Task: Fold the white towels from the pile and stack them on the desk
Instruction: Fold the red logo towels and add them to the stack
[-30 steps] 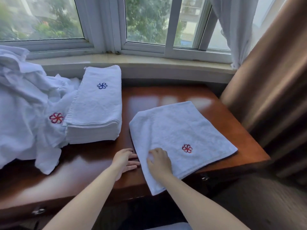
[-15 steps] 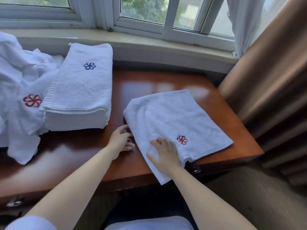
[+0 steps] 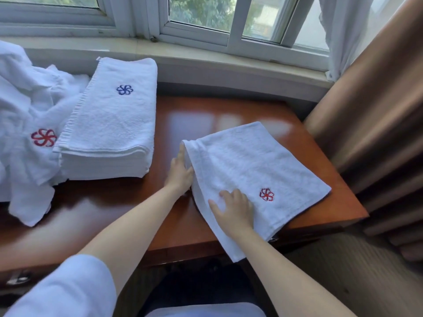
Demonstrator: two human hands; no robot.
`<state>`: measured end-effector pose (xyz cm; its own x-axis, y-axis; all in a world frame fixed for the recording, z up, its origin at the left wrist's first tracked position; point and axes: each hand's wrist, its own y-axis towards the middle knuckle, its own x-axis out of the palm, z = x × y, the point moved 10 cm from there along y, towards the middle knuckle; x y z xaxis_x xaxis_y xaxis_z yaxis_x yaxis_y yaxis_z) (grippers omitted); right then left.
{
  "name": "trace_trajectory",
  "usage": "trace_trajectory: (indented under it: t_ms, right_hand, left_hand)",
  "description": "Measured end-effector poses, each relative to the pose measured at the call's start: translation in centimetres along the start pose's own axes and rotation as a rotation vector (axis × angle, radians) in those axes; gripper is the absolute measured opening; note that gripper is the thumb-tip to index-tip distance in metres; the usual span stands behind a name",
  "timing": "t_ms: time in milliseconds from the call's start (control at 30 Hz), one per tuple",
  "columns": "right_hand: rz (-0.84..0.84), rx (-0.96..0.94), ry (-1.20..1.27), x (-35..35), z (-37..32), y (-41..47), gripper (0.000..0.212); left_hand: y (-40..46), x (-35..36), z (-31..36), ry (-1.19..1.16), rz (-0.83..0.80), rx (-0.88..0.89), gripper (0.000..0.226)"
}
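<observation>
Left hand (image 3: 179,172) lying along the left edge of the folded towel (image 3: 256,170), fingers nearly straight and together, pointing away toward the window, fingertips reaching almost to the towel's far left corner; edge of the cloth lifting slightly against the palm; whether the thumb is tucking under the cloth, cannot tell

Right hand (image 3: 233,209) resting flat on top of the same towel near its front left part, fingers spread a little and loosely bent, pressing down, gripping nothing

Hands sitting apart, one at the towel's side, one on its top

Towel lying on the right part of the wooden desk (image 3: 190,120), red flower emblem (image 3: 266,194) showing just right of the right hand; near corner hanging over the desk's front edge

Stack of folded towels (image 3: 109,124) standing left of the hands, apart from them, blue flower emblem (image 3: 124,89) facing up

Unfolded pile (image 3: 29,115) slumping at far left, touching the stack, another red emblem showing

Window sill (image 3: 206,56) running behind the desk; brown curtain (image 3: 377,110) hanging at right
</observation>
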<state>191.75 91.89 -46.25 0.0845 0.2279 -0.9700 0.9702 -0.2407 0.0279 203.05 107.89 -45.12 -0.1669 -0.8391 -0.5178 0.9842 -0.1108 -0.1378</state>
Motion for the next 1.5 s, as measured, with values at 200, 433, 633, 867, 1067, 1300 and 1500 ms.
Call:
trace_trajectory:
  t_ms: [200,433,633,867,1067,1300,1500]
  right_hand:
    - [-0.073,-0.062,-0.006,1.4,0.2,-0.8,0.058]
    - [-0.112,-0.051,0.015,1.7,0.3,-0.3,0.057]
    - [-0.129,-0.049,0.049,2.1,0.1,-1.5,0.066]
    - [-0.061,-0.15,0.129,1.0,-1.4,-3.1,0.049]
    - [-0.017,0.036,0.093,-0.6,0.7,-2.5,0.039]
    - [-0.091,0.046,0.18,-1.5,2.0,-2.3,0.032]
    - [-0.175,0.014,0.078,-1.6,2.1,-2.0,0.045]
  left_hand:
    - [3.3,-2.4,0.1,-0.038,0.118,-0.087,0.036]
    - [3.1,-7.0,-0.8,-0.066,0.46,-0.118,0.007]
    - [2.1,-3.6,-2.9,-0.401,0.356,-0.483,0.042]
    - [0.6,-2.2,-3.6,-0.073,0.255,-0.423,0.064]
    - [-1.9,0.5,-3.6,-0.012,0.107,-0.393,0.056]
    - [-3.1,-2.5,-1.9,-0.005,0.312,-0.228,0.037]
    - [-4.7,1.2,-3.8,0.001,0.054,-0.404,0.064]
